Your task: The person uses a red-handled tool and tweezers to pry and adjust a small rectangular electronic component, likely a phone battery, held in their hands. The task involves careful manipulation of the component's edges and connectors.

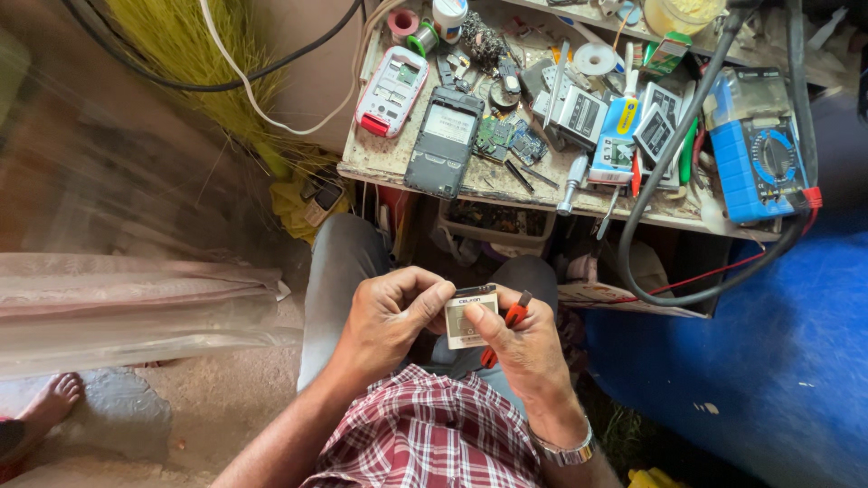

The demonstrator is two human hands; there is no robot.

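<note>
Over my lap, both hands hold a small flat phone battery (468, 316), pale with a dark top band. My left hand (391, 314) grips its left edge with thumb and fingers. My right hand (523, 348) pinches its right side and also keeps an orange-handled tool (513, 316) tucked against the palm. A metal watch (562, 449) sits on my right wrist. I am seated, grey trousers and a checked shirt below.
A cluttered workbench (506, 194) ahead carries an opened dark phone body (443, 143), a red-and-white phone shell (391, 90), circuit boards, several batteries, tape rolls and a blue multimeter (758, 158) with cables. A blue sheet (778, 361) lies right; a bare foot (50, 402) shows far left.
</note>
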